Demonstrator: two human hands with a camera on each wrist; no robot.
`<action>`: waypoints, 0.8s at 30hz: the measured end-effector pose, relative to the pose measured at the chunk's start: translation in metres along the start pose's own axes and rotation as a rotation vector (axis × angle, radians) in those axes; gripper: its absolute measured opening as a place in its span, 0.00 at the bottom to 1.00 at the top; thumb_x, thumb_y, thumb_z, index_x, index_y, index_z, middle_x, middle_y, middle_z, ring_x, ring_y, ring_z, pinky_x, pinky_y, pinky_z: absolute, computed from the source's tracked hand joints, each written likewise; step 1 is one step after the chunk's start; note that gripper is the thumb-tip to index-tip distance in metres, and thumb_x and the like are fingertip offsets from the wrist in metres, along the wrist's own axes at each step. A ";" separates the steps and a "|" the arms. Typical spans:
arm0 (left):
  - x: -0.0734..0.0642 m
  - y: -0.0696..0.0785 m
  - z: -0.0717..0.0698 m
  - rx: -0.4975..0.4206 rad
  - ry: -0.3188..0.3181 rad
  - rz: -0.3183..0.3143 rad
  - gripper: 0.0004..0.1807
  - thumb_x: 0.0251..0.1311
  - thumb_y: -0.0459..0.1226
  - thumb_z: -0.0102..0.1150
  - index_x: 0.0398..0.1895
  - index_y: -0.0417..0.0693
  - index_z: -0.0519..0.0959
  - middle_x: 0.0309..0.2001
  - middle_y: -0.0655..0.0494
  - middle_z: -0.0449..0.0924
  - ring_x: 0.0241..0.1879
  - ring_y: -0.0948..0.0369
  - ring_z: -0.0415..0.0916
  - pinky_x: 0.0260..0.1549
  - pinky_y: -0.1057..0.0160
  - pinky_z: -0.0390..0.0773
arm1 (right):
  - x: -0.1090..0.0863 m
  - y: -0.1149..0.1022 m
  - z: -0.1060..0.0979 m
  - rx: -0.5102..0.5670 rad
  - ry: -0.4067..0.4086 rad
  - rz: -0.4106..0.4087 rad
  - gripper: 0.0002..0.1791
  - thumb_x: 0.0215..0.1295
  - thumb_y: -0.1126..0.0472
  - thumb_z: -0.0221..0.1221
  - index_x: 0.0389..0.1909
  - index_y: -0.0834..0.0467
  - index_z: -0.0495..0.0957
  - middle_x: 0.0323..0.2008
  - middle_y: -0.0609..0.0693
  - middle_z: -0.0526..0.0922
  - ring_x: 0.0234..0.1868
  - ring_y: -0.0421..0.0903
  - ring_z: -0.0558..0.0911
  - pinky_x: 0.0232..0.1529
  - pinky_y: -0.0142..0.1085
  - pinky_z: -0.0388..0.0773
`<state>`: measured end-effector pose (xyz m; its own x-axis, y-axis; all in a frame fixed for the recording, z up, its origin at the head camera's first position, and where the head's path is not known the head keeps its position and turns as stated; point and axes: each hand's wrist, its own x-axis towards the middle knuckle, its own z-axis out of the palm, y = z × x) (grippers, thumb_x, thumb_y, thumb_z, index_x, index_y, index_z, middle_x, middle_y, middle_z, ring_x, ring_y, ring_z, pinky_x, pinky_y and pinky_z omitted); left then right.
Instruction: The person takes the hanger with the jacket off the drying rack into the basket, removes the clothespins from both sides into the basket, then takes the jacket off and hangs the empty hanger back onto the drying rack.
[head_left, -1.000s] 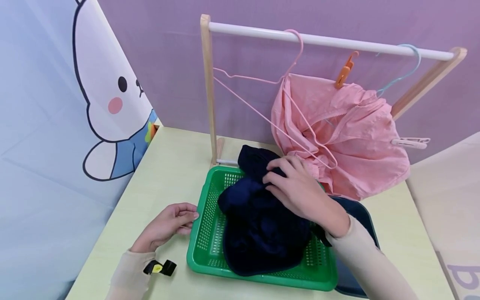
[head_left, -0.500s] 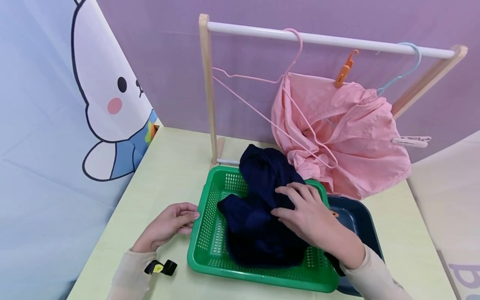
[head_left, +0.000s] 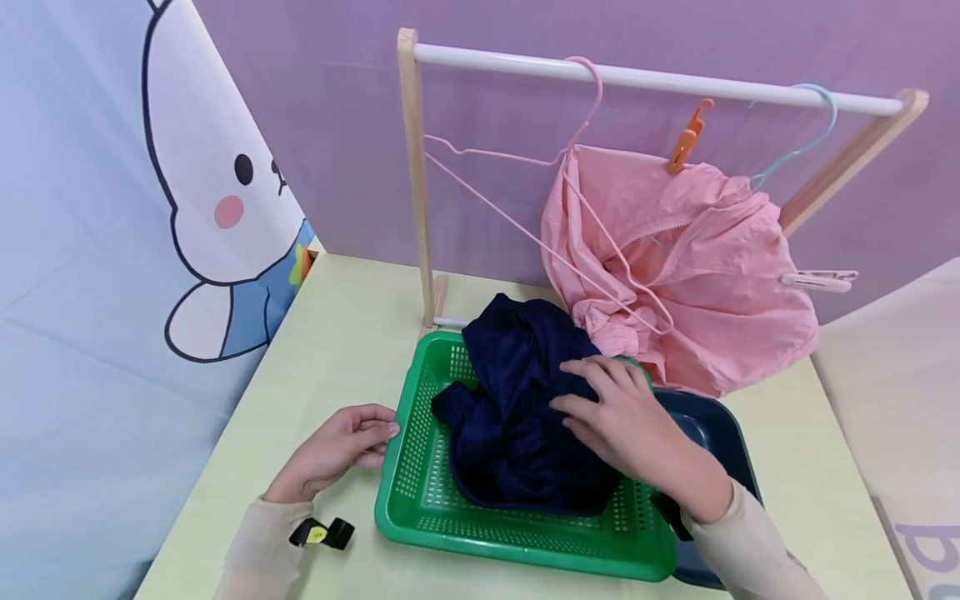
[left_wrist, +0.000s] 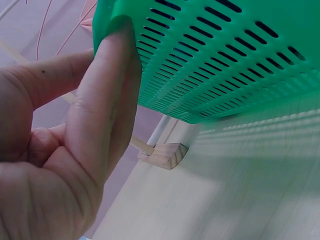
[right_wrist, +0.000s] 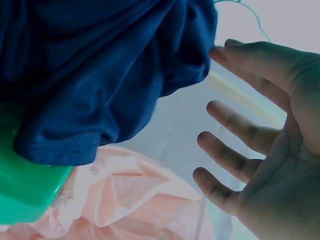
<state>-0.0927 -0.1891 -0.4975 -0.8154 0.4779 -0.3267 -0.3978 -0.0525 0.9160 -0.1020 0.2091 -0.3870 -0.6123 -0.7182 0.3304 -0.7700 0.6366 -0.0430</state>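
A dark navy garment (head_left: 517, 417) lies bunched in a green plastic basket (head_left: 525, 562), its far part draped over the back rim. My left hand (head_left: 341, 450) pinches the basket's left rim; the left wrist view has thumb and fingers at the edge of the slotted green wall (left_wrist: 215, 55). Over the garment's right side is my right hand (head_left: 618, 417), fingers spread and slightly bent. From the right wrist, that hand (right_wrist: 260, 135) appears with nothing in its grasp, fingertips close beside the hanging navy cloth (right_wrist: 115, 75).
Behind the basket stands a rack with a white bar (head_left: 495, 60). A pink hanger (head_left: 495, 156), a blue hanger (head_left: 798, 150) and a pink garment (head_left: 720, 292) with an orange clip (head_left: 684, 142) and white clothespin (head_left: 821, 280) hang there. A dark tray (head_left: 738, 442) sits right of the basket.
My right hand has let go of the navy garment and moved right and slightly toward me. The garment's near edge has shifted away from the basket's front. My left hand stays at the rim.
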 end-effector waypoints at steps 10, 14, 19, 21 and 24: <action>0.000 0.001 0.001 -0.003 -0.003 -0.006 0.18 0.72 0.33 0.57 0.53 0.24 0.71 0.39 0.45 0.83 0.35 0.57 0.84 0.36 0.61 0.85 | 0.034 0.056 0.028 -0.013 -0.022 0.240 0.16 0.64 0.52 0.67 0.45 0.59 0.85 0.50 0.60 0.78 0.52 0.64 0.75 0.50 0.60 0.72; 0.000 0.000 0.001 -0.006 -0.008 -0.005 0.17 0.71 0.33 0.57 0.53 0.25 0.71 0.38 0.46 0.83 0.34 0.58 0.84 0.36 0.62 0.85 | 0.050 0.067 0.036 -0.002 -0.095 0.340 0.22 0.68 0.46 0.62 0.46 0.62 0.85 0.49 0.62 0.79 0.54 0.63 0.74 0.53 0.58 0.72; -0.001 0.000 0.000 -0.006 -0.014 0.001 0.17 0.71 0.33 0.57 0.53 0.24 0.71 0.38 0.46 0.84 0.34 0.58 0.84 0.35 0.62 0.86 | 0.071 0.077 0.043 -0.001 -0.221 0.411 0.27 0.71 0.42 0.57 0.45 0.65 0.85 0.46 0.64 0.81 0.52 0.61 0.75 0.55 0.57 0.70; 0.000 0.000 0.000 -0.009 -0.018 0.002 0.17 0.71 0.33 0.57 0.53 0.24 0.71 0.38 0.46 0.84 0.34 0.58 0.84 0.35 0.61 0.86 | 0.077 0.079 0.045 0.017 -0.265 0.426 0.25 0.71 0.43 0.58 0.42 0.63 0.86 0.45 0.63 0.82 0.51 0.62 0.75 0.51 0.59 0.70; 0.000 0.000 0.000 -0.009 -0.022 0.001 0.18 0.72 0.33 0.57 0.53 0.24 0.71 0.38 0.45 0.84 0.35 0.57 0.84 0.36 0.61 0.86 | 0.082 0.080 0.048 0.070 -0.305 0.432 0.17 0.70 0.49 0.60 0.34 0.58 0.87 0.48 0.60 0.81 0.52 0.63 0.74 0.51 0.61 0.69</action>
<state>-0.0925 -0.1891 -0.4975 -0.8066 0.4969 -0.3201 -0.4006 -0.0612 0.9142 -0.2226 0.1876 -0.4080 -0.8927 -0.4502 -0.0200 -0.4397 0.8798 -0.1803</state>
